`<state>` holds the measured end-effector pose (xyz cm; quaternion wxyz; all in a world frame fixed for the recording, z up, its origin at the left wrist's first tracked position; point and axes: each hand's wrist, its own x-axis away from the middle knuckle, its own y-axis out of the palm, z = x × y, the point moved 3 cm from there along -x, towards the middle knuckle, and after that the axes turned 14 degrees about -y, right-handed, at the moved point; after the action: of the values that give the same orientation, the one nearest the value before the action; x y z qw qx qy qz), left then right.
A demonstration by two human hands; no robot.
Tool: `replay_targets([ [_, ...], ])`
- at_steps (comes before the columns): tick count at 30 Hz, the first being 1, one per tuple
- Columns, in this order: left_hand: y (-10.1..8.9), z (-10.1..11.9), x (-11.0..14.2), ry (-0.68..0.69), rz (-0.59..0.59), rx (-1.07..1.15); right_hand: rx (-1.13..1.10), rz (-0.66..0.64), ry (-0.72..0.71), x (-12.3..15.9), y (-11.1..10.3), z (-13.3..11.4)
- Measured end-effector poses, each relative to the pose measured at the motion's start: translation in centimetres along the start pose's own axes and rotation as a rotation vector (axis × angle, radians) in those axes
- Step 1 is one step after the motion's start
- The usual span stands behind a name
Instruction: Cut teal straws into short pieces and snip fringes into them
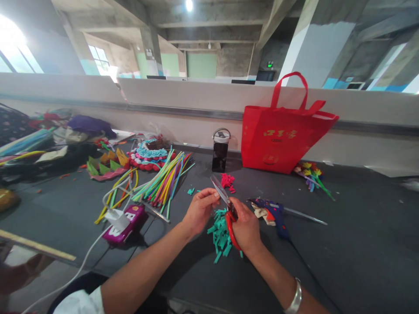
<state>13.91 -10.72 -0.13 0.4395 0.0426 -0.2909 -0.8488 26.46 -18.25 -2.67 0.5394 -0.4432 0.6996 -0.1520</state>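
My right hand (246, 226) is wrapped round a pair of scissors (231, 230) with red handles, their blades pointing up and away and parted a little. Close beside the blades, my left hand (200, 210) has thumb and fingers pinched together; what sits between them is too small to make out. Below both hands lies a loose heap of short teal strips (220, 233), partly covered by the right hand and the scissors. A small pile of red-pink pieces (227, 180) rests just beyond the blades, and a few tiny teal bits (190, 191) lie to its left.
A phone (219, 157) leans on a lidded cup (221, 136) next to a red bag (284, 139). Rightward lies a blue glue gun (275, 213) with its cord. Leftward are long coloured strips (163, 181), a purple power strip (126, 226) with a white plug, and crafted ornaments (149, 155).
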Motion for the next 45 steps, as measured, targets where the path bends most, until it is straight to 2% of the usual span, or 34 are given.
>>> replay_targets([
  [6, 0.2, 0.4, 0.1, 0.021, -0.015, 0.013, -0.067, -0.010, 0.039, 0.1, 0.2, 0.0],
  [10, -0.1, 0.6, -0.3, 0.057, 0.005, 0.032, -0.127, 0.051, 0.057, 0.0, 0.1, 0.3],
  [14, -0.5, 0.8, -0.5, 0.075, 0.014, 0.031, -0.093, 0.098, 0.071, -0.2, -0.4, 0.6],
  [17, -1.0, 0.9, -0.8, 0.104, 0.077, -0.038, -0.072, 0.084, 0.083, -0.2, -0.5, 0.8],
  [23, -4.4, 1.7, -2.4, 0.241, 0.444, -0.524, -0.062, 0.098, 0.142, -0.2, -0.8, 1.1],
  [28, -6.9, 3.2, -3.1, 0.212, 0.596, -1.024, -0.068, 0.114, 0.160, -0.4, -1.2, 1.3],
  [30, -6.8, 3.8, -2.9, 0.289, 0.632, -1.167, -0.060, 0.112, 0.169, -0.5, -1.2, 1.3],
  [32, -6.1, 3.9, -2.6, 0.387, 0.576, -1.217, -0.023, 0.102, 0.178, -0.6, -1.3, 1.2],
  [33, -5.6, 3.7, -2.5, 0.408, 0.501, -1.226, -0.001, 0.092, 0.178, -0.6, -1.4, 1.2],
  [36, -4.0, 2.2, -2.4, 0.319, 0.213, -1.281, 0.055, 0.075, 0.141, -0.7, -1.5, 1.2],
  [37, -3.6, 1.6, -2.4, 0.271, 0.150, -1.310, 0.078, 0.072, 0.124, -0.7, -1.6, 1.2],
  [40, -2.9, 0.6, -2.0, 0.195, 0.085, -1.388, 0.158, 0.050, 0.091, -0.8, -1.7, 1.2],
  [45, -2.3, -0.1, -1.4, 0.203, 0.042, -1.497, 0.178, 0.002, 0.086, -0.9, -1.6, 1.1],
])
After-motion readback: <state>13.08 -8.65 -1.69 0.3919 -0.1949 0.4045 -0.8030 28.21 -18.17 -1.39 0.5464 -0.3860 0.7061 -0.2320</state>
